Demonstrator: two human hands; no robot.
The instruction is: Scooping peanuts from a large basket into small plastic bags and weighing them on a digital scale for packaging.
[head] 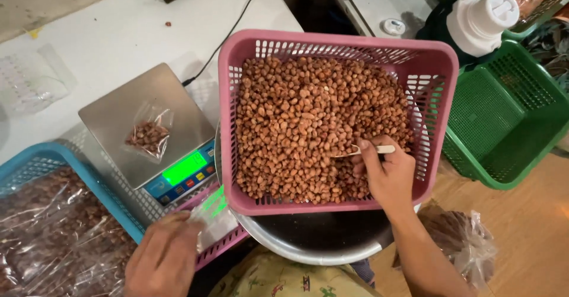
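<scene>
The step in hand looks like scooping: the right hand (388, 175) pinches a small pale scoop (363, 150) between thumb and fingers, its bowl dug into the nuts (308, 119) that fill the pink basket (338, 42). The basket sits on a metal bowl (308, 240) in the person's lap area. The left hand (163, 258) lies low at the left, fingers curled over the edge of a clear bag (210, 223) that rests on a pink tray (228, 240); whether it truly grips the bag I cannot tell.

On the white surface (106, 30) stands one scale (148, 128) with a lit green display, and on its steel plate lies one small bag (148, 136) holding a modest heap of nuts. Judging from that, the next move calls for lifting a level scoopful without spilling and carrying it left, to a bag mouth held wide enough to take it.

Counted: one pink basket, one scoop, one scale, one small bag on it. One blue basket (35, 157) at the left holds filled bags, too crumpled to count. At least two green baskets (504, 119) at the right, one white-capped jug (483, 18), one loose bag of nuts (462, 238) on the floor.
</scene>
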